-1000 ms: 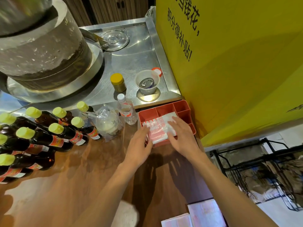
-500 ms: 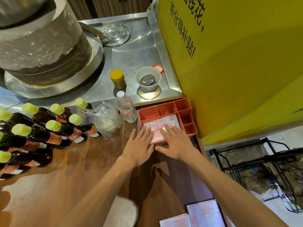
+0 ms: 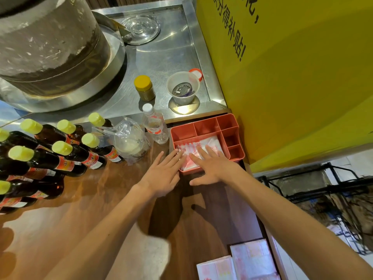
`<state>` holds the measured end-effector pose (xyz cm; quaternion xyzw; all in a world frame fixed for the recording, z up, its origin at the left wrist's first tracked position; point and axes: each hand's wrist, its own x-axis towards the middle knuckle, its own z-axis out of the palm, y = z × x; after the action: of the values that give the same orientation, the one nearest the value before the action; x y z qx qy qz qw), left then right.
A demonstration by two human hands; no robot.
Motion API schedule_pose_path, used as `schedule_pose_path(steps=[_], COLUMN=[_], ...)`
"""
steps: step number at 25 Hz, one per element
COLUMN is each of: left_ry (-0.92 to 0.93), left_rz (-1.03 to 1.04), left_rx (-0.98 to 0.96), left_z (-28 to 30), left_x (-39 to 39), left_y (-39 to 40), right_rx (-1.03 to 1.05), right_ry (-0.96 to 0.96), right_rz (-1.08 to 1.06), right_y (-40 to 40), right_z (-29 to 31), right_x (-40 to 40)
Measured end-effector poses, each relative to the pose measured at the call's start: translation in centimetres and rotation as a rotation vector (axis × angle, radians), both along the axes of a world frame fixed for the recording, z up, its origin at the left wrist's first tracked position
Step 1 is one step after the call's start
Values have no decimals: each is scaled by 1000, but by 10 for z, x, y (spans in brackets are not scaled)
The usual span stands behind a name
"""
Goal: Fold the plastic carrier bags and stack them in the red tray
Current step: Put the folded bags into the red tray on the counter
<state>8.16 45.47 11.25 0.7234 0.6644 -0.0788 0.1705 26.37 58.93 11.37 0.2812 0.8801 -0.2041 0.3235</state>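
Note:
A red tray with several compartments stands on the wooden counter against the yellow panel. Folded white-and-pink plastic carrier bags lie in its large front compartment. My left hand lies flat with straight fingers, its fingertips reaching over the tray's left front corner onto the bags. Beside it, my right hand is spread flat over the tray's front edge, fingers pressing on the bags. More folded bags lie at the bottom of the view, near the counter's edge.
Several dark bottles with yellow-green caps stand at the left. A clear bag holding a tub and a small water bottle sit left of the tray. Behind are a steel surface, a jar, a cup and a stone mill.
Both hands went from handling the bags in the tray to lying flat, and they have drawn back toward the tray's front edge. The bags now lie flatter.

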Motion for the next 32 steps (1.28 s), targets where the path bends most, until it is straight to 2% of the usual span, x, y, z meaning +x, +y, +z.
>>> schedule_pose_path(steps=[4,9,11,13,16,19,27,32], left_ry=[-3,-8,-12,-14,14,17,9,-7], left_rz=[-9,26,61,117,159,180,174,148], left_rx=[-18,-32,-33,-20,34,84,182,141], left_z=[0,0,6,14,27,41,69,61], left_x=[-3,1,6,13,26,42,92,130], left_y=[2,3,4,3,-3,-14,-63,-112], right_rx=[-25,-53,-68,-49,126,272,411,403], right_ry=[-168,-145,-82,66,289,396,424,417], right_rz=[78,19,-30,-108,-237,-284,-386,-523], right_y=[11,10,7,-1,-22,-41,-89,-134], right_z=[2,-4,-1,6,20,34,64,58], right_x=[-20,-18,-13,-4,14,32,91,135])
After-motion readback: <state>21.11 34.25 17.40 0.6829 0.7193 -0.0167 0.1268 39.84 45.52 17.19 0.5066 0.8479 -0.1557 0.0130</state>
